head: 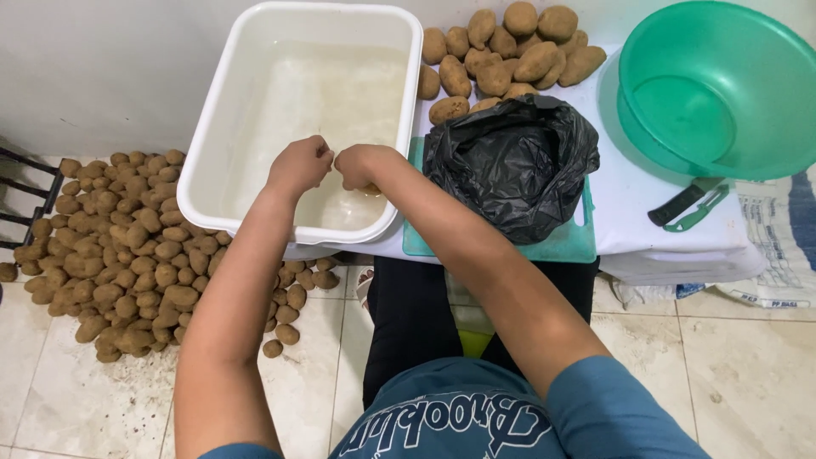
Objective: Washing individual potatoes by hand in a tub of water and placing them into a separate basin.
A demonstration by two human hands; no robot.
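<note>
Head view: at nine o'clock I note a heap of potatoes (127,246) on the floor tiles (748,374). Over the white tub (217,127) of water, my left hand (299,166) is curled closed; whether it grips anything I cannot tell. Just at its three o'clock, my right hand (361,166) is pressed around a yellowish peeled potato (371,189), showing below the fingers. Farther right lie a black bag (510,161), green basin (722,85) and peeler (699,211).

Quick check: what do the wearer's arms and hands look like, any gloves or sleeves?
No gloves: left hand and right hand are bare, with no watch or rings visible. Forearms are bare too. Short blue T-shirt sleeves end at the upper arms.
</note>
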